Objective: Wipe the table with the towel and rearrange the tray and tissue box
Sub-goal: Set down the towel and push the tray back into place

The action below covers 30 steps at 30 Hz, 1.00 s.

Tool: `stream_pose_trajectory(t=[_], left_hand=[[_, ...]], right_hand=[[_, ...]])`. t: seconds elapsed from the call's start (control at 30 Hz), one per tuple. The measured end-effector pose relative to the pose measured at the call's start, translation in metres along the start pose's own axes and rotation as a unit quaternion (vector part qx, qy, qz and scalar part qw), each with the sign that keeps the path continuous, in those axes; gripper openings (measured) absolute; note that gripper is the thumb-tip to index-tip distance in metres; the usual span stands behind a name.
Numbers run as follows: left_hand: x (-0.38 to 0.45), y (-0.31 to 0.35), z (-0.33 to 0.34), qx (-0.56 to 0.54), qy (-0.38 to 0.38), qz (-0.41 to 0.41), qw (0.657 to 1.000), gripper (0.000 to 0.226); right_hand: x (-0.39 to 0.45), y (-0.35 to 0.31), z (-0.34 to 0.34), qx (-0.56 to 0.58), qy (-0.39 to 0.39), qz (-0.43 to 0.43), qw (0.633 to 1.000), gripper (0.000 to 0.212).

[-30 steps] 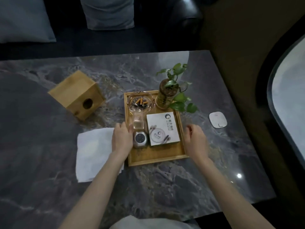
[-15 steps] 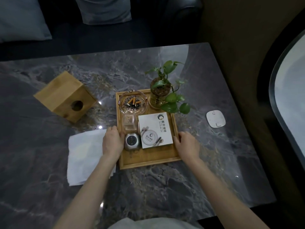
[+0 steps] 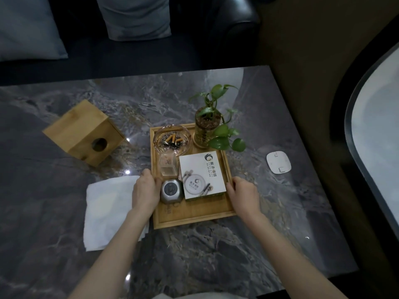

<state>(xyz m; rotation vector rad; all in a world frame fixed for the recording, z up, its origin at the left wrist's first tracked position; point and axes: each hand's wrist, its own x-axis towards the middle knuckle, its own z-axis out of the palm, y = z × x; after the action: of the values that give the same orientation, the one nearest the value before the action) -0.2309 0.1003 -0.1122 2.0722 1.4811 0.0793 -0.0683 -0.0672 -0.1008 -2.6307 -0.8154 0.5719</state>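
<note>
A wooden tray (image 3: 194,216) lies on the dark marble table (image 3: 216,251). It carries a glass ashtray with butts (image 3: 172,140), a potted plant in a glass jar (image 3: 207,128), a white booklet (image 3: 201,175), a clear small box (image 3: 168,167) and a silver round device (image 3: 171,190). My left hand (image 3: 145,190) grips the tray's left rim. My right hand (image 3: 244,194) grips its right rim. A white towel (image 3: 105,210) lies flat just left of the tray, partly under my left forearm. The wooden tissue box (image 3: 84,132) sits on its side at the far left.
A white flat square gadget (image 3: 278,162) rests on the table right of the tray. A dark sofa with grey cushions (image 3: 133,18) stands beyond the far edge. The table's right edge borders a brown floor strip and a pale round surface (image 3: 380,130).
My right hand moved in from beside the tray and closed on its right rim. My left hand shifted from the tray's contents to its left rim. The view has shifted slightly.
</note>
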Motion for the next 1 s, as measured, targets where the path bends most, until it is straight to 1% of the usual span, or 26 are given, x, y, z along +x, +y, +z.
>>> stream_pose_trajectory(t=[0.1,0.17,0.27,0.33,0.4,0.43,0.47,0.67,0.73,1.0], left_hand=[[0.0,-0.001,0.003,-0.067,-0.011,-0.011,0.998,0.018],[-0.002,-0.002,0.006,-0.108,-0.008,-0.016,0.994,0.018],[-0.008,-0.001,0.011,-0.128,0.018,-0.024,0.991,0.028],[-0.009,-0.001,0.013,-0.129,0.036,-0.028,0.991,0.031],[-0.008,-0.003,0.015,-0.118,0.039,-0.028,0.992,0.031],[-0.009,0.006,0.02,-0.112,0.042,-0.025,0.993,0.032],[-0.01,0.015,0.025,-0.109,0.046,-0.024,0.993,0.032],[-0.012,0.022,0.026,-0.106,0.052,-0.023,0.993,0.034],[-0.016,0.036,0.031,-0.107,0.057,-0.018,0.992,0.036],[-0.028,0.096,0.057,-0.113,0.067,0.002,0.991,0.033]], right_hand=[[0.003,0.003,0.0,0.113,-0.02,0.055,0.992,0.017],[0.006,0.006,0.0,0.176,-0.034,0.086,0.98,0.022],[0.008,0.006,0.004,0.221,-0.043,0.107,0.969,0.029],[0.007,0.002,0.009,0.209,-0.028,0.099,0.973,0.027],[0.008,-0.001,0.014,0.177,0.004,0.092,0.98,0.024],[0.011,0.007,0.011,0.169,0.015,0.089,0.982,0.024],[0.015,0.016,0.008,0.163,0.019,0.08,0.983,0.024],[0.018,0.023,0.005,0.153,0.027,0.057,0.986,0.025],[0.022,0.035,-0.003,0.158,0.029,0.059,0.985,0.025],[0.037,0.082,-0.045,0.161,0.057,0.042,0.984,0.025]])
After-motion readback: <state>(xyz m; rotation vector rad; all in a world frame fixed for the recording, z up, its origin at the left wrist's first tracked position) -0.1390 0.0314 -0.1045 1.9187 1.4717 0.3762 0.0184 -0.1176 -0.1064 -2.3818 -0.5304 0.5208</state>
